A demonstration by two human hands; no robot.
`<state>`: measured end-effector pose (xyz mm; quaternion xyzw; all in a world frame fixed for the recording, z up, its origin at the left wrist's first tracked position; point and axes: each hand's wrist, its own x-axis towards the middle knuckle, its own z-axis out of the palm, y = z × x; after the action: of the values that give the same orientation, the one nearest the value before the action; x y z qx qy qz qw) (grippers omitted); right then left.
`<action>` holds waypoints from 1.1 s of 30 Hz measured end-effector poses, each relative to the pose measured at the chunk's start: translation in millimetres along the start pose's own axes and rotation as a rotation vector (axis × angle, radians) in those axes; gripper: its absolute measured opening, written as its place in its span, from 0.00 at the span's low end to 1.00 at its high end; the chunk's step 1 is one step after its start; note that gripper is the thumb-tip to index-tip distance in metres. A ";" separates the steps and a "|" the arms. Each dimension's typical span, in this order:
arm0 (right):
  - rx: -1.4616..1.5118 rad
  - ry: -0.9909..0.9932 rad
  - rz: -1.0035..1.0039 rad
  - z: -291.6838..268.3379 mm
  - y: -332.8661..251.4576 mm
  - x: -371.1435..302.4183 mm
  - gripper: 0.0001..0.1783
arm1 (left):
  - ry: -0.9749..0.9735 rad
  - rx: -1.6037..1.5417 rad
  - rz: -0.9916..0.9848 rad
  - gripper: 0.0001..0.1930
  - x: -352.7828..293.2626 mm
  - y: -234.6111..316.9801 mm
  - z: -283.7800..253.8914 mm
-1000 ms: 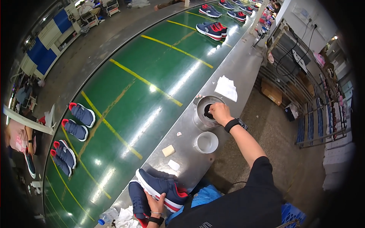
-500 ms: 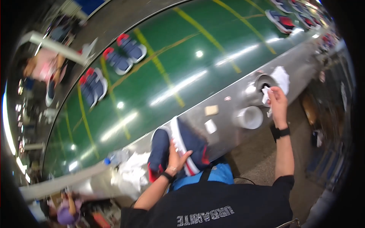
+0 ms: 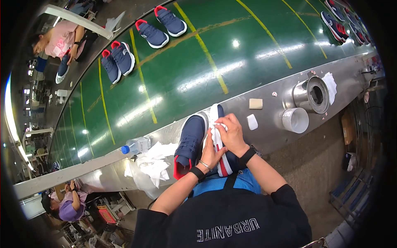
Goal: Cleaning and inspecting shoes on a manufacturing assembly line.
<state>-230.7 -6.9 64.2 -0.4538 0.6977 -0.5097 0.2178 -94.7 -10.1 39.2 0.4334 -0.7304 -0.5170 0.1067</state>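
From my remote seat I see the green belt (image 3: 165,82) first, then the metal table (image 3: 269,124) alongside. A black shirt (image 3: 269,215) fills the lower edge, pale block lettering (image 3: 227,229) across its chest, upside down to me. The navy shoe (image 3: 224,163) is at the table's near edge, tipped on its side — white sole with a red heel section turned toward its upright, red-lined mate (image 3: 192,138). My left hand (image 3: 211,157) has its fingers wrapped on that tipped sole; my right hand's (image 3: 232,136) fingers pinch something smaller. To the right stands a metal pot (image 3: 304,97), dark inside its opening, and just beside it a white tub (image 3: 295,120) whose contents I can't make out. A clear blue-capped bottle (image 3: 139,145) bears print on its side. Smallest — the pinched white scrap (image 3: 214,125), against the sole.
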 end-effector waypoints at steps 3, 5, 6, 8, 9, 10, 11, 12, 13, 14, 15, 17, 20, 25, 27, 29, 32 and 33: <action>-0.027 0.049 0.027 5.7 1.3 12.4 0.05 | 0.003 0.017 0.003 0.49 1.6 7.3 0.5; 0.003 0.030 0.016 3.9 -2.4 7.8 0.04 | 0.005 0.012 0.010 0.49 2.1 1.3 -0.8; -0.007 -0.022 -0.003 1.6 -3.5 -1.0 0.03 | -0.005 -0.018 -0.017 0.49 0.2 -0.9 -1.4; -0.053 -0.069 -0.057 -3.0 -0.9 -3.2 0.05 | -0.018 -0.051 -0.037 0.49 1.4 -0.9 -0.1; -0.055 -0.069 -0.058 -1.2 1.5 2.1 0.05 | -0.012 -0.037 -0.006 0.49 2.3 -1.3 0.7; -0.086 -0.039 -0.048 1.2 2.3 10.0 0.05 | -0.009 -0.023 0.024 0.50 1.9 0.7 1.0; -0.116 -0.009 -0.039 2.1 3.4 15.4 0.06 | -0.014 -0.025 0.023 0.50 2.3 2.6 1.3; -0.120 -0.008 -0.035 -0.1 3.9 17.5 0.06 | -0.018 -0.038 0.016 0.50 3.2 4.6 1.7; -0.128 -0.030 -0.072 -1.5 3.0 20.2 0.05 | -0.017 -0.049 0.005 0.50 3.7 6.0 -0.1; -0.136 -0.053 -0.110 -2.5 2.5 21.2 0.05 | -0.016 -0.049 0.002 0.50 2.5 3.4 0.0; -0.135 -0.056 -0.108 -3.2 0.8 14.4 0.05 | -0.004 -0.010 0.017 0.50 0.4 -0.9 0.9; -0.074 -0.106 -0.133 -6.8 -4.8 -0.8 0.04 | 0.011 0.024 0.031 0.50 0.9 -2.2 2.0; -0.110 -0.071 -0.121 -3.8 0.1 17.1 0.04 | 0.004 0.039 0.039 0.50 0.6 1.7 2.7; -0.118 -0.132 -0.177 -7.6 -6.7 8.3 0.03 | 0.032 0.024 0.045 0.49 -0.3 -0.8 2.6; -0.097 -0.101 -0.209 -3.8 -3.3 10.2 0.03 | 0.032 0.030 0.044 0.49 0.4 -1.0 2.6; -0.183 -0.072 -0.156 -2.5 -1.7 20.8 0.04 | 0.021 0.033 0.042 0.50 -0.1 5.8 2.3; -0.170 -0.101 -0.189 -4.5 -3.4 25.6 0.04 | 0.019 -0.001 -0.006 0.50 1.7 7.6 -0.1; -0.167 -0.102 -0.189 -3.9 -4.0 20.3 0.04 | 0.020 0.021 0.021 0.50 -0.9 1.8 0.3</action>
<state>-242.0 -22.5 72.5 -0.5596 0.6797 -0.4444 0.1656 -95.2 -9.1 40.9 0.4319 -0.7392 -0.5038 0.1150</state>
